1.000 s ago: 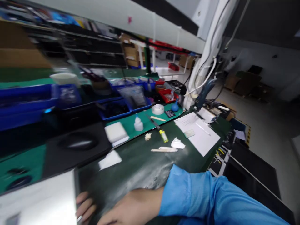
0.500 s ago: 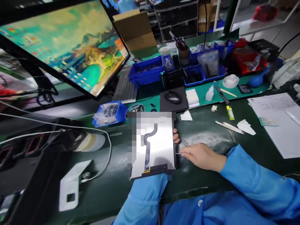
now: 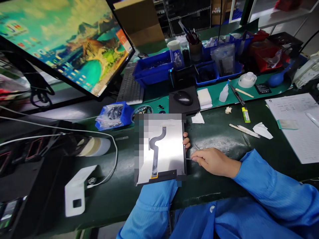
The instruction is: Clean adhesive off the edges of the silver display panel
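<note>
1. Barely anything has moved: the right hand [image 3: 214, 161] still keeps its grip pinched on a thin metal tool [image 3: 189, 158] at the right edge of the display panel [image 3: 169, 146].
2. Left hand [image 3: 186, 143] grips that panel from beneath, over the surface [image 3: 219, 132].

A silver panel [image 3: 171, 149] bears a snaking black ribbon cable [image 3: 156, 159]; a thin tool [image 3: 188, 159] touches its right edge.

A worker wore a bright blue long-sleeved smock [image 3: 224, 224], its left sleeve [image 3: 152, 205] and right sleeve [image 3: 269, 189] creased and loose down to the wrists. A small white snap [image 3: 211, 208] showed on its front. The right hand [image 3: 214, 161] and left hand [image 3: 186, 143] were bare.
</note>
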A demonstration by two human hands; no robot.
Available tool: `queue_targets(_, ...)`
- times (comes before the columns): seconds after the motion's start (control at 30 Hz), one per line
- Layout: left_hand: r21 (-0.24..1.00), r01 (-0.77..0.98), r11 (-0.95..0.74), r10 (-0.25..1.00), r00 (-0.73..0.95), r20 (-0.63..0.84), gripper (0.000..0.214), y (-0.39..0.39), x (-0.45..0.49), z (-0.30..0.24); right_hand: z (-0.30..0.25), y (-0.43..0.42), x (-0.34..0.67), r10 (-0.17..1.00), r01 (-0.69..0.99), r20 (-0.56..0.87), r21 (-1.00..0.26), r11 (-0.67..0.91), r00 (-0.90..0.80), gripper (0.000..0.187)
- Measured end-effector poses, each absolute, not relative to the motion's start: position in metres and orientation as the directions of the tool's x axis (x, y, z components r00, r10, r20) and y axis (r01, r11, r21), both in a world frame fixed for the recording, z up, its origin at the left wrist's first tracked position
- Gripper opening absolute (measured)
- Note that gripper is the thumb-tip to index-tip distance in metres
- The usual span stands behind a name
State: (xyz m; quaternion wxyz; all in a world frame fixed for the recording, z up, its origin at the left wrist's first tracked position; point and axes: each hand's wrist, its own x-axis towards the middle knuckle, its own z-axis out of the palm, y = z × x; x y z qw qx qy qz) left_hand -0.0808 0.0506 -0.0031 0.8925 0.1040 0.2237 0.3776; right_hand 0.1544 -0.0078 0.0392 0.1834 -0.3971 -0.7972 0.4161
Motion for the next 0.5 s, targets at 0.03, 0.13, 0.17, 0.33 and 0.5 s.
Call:
queue_targets(0.03, 0.364, -0.607, 0.706, 0.706, 0.644, -0.294, 0.05, 0.051, -0.082, -0.006, 0.041, -0.007, 0.155, 0.791, 0.47, -0.045, -0.824, 0.316, -0.611, 0.023)
queue_targets(0.13, 0.421, -0.577, 0.7, 0.699, 0.672, -0.244, 0.059, 0.052, -0.085, -0.013, 0.048, -0.005, 0.158, 0.82, 0.427, -0.066, -0.876, 0.225, -0.568, 0.025)
queue_targets(0.17, 0.44, -0.575, 0.69, 0.707, 0.664, -0.242, 0.063, 0.052, -0.085, -0.014, 0.049, -0.004, 0.159, 0.832, 0.417, -0.07, -0.886, 0.201, -0.55, 0.027)
queue_targets(0.33, 0.497, -0.631, 0.595, 0.797, 0.543, -0.264, 0.066, 0.047, -0.077, -0.011, 0.05, -0.001, 0.162, 0.867, 0.388, -0.044, -0.904, 0.176, -0.497, 0.026)
queue_targets(0.5, 0.463, -0.654, 0.599, 0.801, 0.506, -0.321, 0.051, 0.047, -0.076, -0.008, 0.049, 0.002, 0.163, 0.907, 0.4, -0.009, -0.899, 0.177, -0.422, 0.02)
